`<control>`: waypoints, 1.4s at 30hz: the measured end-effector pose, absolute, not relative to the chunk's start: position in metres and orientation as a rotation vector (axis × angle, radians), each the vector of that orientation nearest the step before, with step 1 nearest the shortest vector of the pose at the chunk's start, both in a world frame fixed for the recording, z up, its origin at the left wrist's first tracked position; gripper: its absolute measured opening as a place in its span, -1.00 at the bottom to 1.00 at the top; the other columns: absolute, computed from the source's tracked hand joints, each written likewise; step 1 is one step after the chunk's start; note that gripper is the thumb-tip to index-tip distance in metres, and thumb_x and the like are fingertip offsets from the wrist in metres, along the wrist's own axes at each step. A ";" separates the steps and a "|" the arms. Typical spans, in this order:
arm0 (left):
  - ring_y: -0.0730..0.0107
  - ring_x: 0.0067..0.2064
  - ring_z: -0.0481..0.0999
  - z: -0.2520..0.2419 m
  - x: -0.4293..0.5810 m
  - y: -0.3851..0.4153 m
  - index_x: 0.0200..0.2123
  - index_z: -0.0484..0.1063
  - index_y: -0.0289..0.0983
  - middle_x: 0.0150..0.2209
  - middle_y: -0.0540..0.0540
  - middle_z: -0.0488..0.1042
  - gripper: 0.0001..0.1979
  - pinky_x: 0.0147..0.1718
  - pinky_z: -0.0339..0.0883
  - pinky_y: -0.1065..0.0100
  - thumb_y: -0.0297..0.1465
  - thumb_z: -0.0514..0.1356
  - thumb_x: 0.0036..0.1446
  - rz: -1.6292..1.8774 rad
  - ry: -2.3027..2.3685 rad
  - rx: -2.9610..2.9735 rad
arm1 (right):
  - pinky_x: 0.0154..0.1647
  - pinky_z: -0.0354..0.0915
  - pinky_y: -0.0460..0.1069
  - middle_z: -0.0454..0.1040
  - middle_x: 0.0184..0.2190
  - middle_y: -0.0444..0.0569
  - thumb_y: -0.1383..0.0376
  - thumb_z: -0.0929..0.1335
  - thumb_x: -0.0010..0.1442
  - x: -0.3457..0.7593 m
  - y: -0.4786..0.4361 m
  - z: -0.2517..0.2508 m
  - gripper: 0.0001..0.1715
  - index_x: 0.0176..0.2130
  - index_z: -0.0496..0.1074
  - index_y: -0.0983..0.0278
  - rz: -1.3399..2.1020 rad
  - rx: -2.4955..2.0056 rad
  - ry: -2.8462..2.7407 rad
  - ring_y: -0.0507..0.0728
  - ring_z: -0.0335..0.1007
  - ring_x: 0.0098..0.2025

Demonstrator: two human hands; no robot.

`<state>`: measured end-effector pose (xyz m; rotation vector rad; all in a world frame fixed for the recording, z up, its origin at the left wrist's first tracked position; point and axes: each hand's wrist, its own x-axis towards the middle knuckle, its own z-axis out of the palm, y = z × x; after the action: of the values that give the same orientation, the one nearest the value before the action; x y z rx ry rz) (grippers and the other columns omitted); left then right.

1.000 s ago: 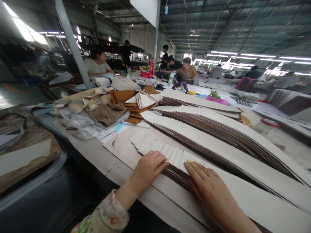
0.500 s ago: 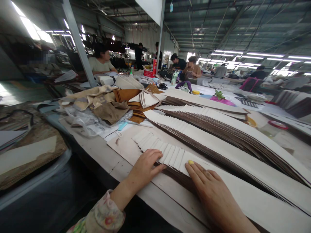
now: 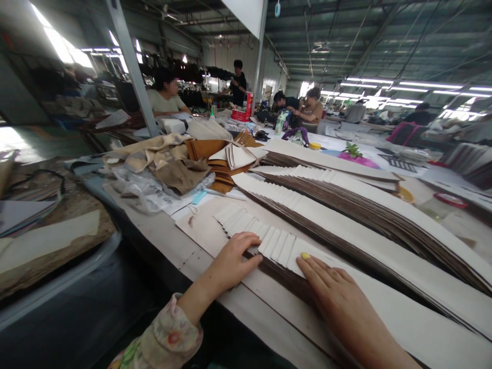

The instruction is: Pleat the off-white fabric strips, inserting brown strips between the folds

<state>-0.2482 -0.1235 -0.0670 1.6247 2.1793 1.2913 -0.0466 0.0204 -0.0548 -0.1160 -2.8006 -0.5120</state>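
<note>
A long stack of white-topped strips with dark brown edges (image 3: 384,294) lies nearest me on the table, its far-left end fanned into overlapping steps. My left hand (image 3: 236,259) rests at the near edge of the fanned part, fingers bent over it and thumb apart; whether it grips a strip I cannot tell, and nothing shows between thumb and fingers. Lying flat on top of the same stack is my right hand (image 3: 338,292), fingers stretched out, with a yellow cover on one fingertip. Two similar fanned stacks lie behind, a middle stack (image 3: 326,225) and a farther stack (image 3: 369,205).
Brown and beige cloth pieces (image 3: 180,174) lie on clear plastic at the left, beside orange-brown pieces (image 3: 221,177). A metal post (image 3: 132,66) stands behind them. Tape (image 3: 449,200) lies at right. Several people work farther back. A worn padded surface (image 3: 57,241) is at my left.
The whole view has shifted slightly, so things sit a little farther right. Both hands keep nearly the same place on the stack; the left thumb and fingers look slightly farther apart.
</note>
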 end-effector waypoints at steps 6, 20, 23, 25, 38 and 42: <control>0.25 -0.17 0.34 -0.062 -0.234 -0.111 -0.30 0.31 -0.27 -0.26 -0.07 0.40 -0.68 -0.15 0.22 0.23 -0.18 0.21 -0.05 1.212 2.430 1.575 | -0.15 0.25 0.10 0.35 -0.02 0.14 0.25 0.13 0.24 -0.050 0.015 -0.052 -0.57 0.04 0.23 0.39 -0.426 -0.168 -2.777 0.20 0.30 -0.04; 0.29 0.00 0.28 -0.060 -0.255 -0.126 -0.13 0.36 -0.21 -0.05 -0.08 0.37 -0.71 0.01 0.12 0.28 -0.29 0.20 0.03 1.099 2.075 1.828 | -0.30 0.30 0.02 0.47 -0.19 0.11 0.20 0.07 0.27 -0.060 0.018 -0.052 -0.54 -0.08 0.34 0.40 -0.467 -0.071 -2.577 0.15 0.40 -0.22; 0.33 -0.06 0.33 -0.059 -0.257 -0.123 -0.19 0.40 -0.22 -0.13 -0.06 0.42 -0.79 -0.03 0.16 0.32 -0.33 0.18 0.06 1.145 2.079 1.815 | -0.36 0.31 -0.02 0.49 -0.25 0.09 0.24 0.03 0.28 -0.062 0.020 -0.048 -0.53 -0.14 0.37 0.40 -0.518 -0.039 -2.533 0.12 0.43 -0.28; 0.34 -0.09 0.35 -0.056 -0.256 -0.121 -0.22 0.42 -0.23 -0.15 -0.05 0.44 -0.82 -0.06 0.18 0.33 -0.34 0.18 0.06 1.165 2.087 1.804 | -0.40 0.30 -0.03 0.50 -0.29 0.08 0.27 0.00 0.29 -0.063 0.020 -0.048 -0.51 -0.17 0.38 0.40 -0.554 -0.034 -2.507 0.11 0.44 -0.32; 0.26 -0.06 0.30 -0.069 -0.248 -0.119 -0.04 0.27 -0.24 -0.10 -0.11 0.37 -0.56 -0.04 0.17 0.25 -0.30 0.23 -0.01 1.215 2.209 1.774 | -0.32 0.33 -0.03 0.44 -0.13 0.12 0.61 0.08 0.00 -0.055 0.019 -0.054 -0.44 -0.02 0.26 0.42 -0.669 -0.025 -2.604 0.12 0.40 -0.16; 0.26 -0.04 0.29 -0.068 -0.247 -0.121 -0.04 0.26 -0.21 -0.09 -0.09 0.37 -0.57 -0.02 0.15 0.24 -0.44 0.21 -0.03 1.178 2.200 1.751 | -0.29 0.33 0.01 0.41 -0.08 0.15 0.61 0.10 -0.02 -0.051 0.020 -0.056 -0.42 0.01 0.22 0.46 -0.658 -0.041 -2.664 0.15 0.36 -0.10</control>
<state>-0.2474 -0.1213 -0.0683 1.7510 2.2000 1.1780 -0.0510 0.0200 -0.0559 -0.0410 -2.6637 -0.6578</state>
